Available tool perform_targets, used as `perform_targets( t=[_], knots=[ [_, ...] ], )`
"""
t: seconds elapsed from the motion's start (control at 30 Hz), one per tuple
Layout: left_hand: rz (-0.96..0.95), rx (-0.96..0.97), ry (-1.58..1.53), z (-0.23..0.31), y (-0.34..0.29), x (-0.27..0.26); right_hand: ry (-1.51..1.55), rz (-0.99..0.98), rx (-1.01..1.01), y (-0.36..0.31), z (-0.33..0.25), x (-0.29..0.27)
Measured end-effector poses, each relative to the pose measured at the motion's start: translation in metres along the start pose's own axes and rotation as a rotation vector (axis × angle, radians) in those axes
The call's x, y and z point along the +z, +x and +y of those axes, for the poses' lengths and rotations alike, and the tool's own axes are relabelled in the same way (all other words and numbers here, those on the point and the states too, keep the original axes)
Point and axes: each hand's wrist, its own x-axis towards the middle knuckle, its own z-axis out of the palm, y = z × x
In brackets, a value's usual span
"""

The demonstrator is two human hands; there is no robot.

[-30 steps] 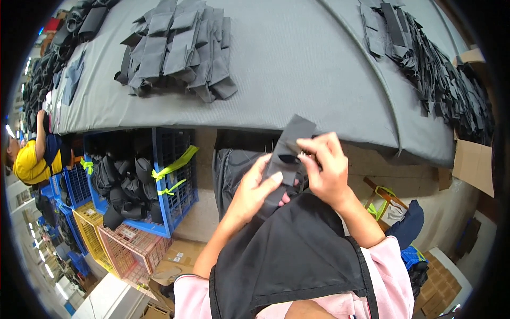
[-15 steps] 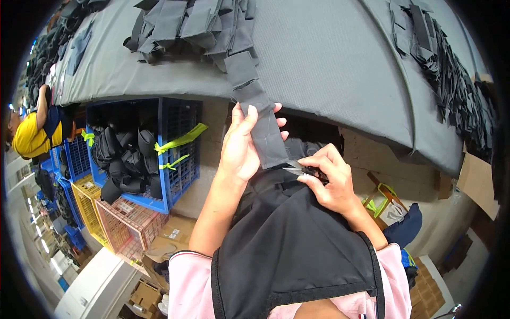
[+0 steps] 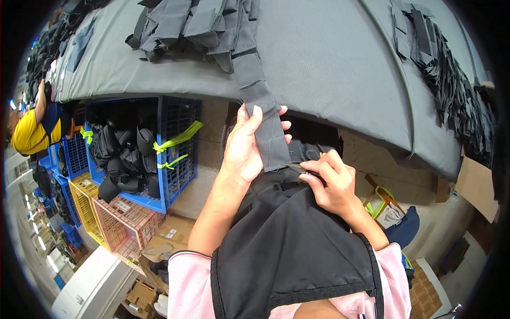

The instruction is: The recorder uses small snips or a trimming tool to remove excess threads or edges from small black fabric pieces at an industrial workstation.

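Note:
A strip of dark grey fabric pieces joined end to end [image 3: 273,142] hangs from the table edge, with loose threads along it. My left hand [image 3: 244,141] is closed on this strip, thumb in front and fingertips showing past its right side. Its lower end lies just above my black apron [image 3: 297,234]. In my right hand [image 3: 332,183] is a small pair of thread snips [image 3: 295,167], gripped between thumb and fingers. The metal tip points left at the strip's lower right corner; the handles are mostly hidden.
More fabric pieces [image 3: 196,24] lie heaped on the grey-covered table [image 3: 319,58], and a dark bundle of strips [image 3: 451,80] is at the far right. Below left stand a blue crate [image 3: 180,154] of black items and a pink crate [image 3: 127,218]. A person in yellow [image 3: 34,130] is further left.
The blades of the snips, slightly apart before, now look closer together. Both hands have shifted a little to the right, with the strip's lower end moving along.

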Motion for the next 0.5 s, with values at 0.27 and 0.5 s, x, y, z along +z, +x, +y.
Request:
perform_targets(
  t=[0.27, 0.5],
  knots=[
    [-0.006, 0.004, 0.036, -0.001, -0.003, 0.006, 0.083, -0.166, 0.113, 0.014, -0.01, -0.003],
    [-0.024, -0.009, -0.002, -0.001, -0.005, 0.006, 0.104, -0.263, 0.081, 0.023, -0.007, -0.002]
  ],
)
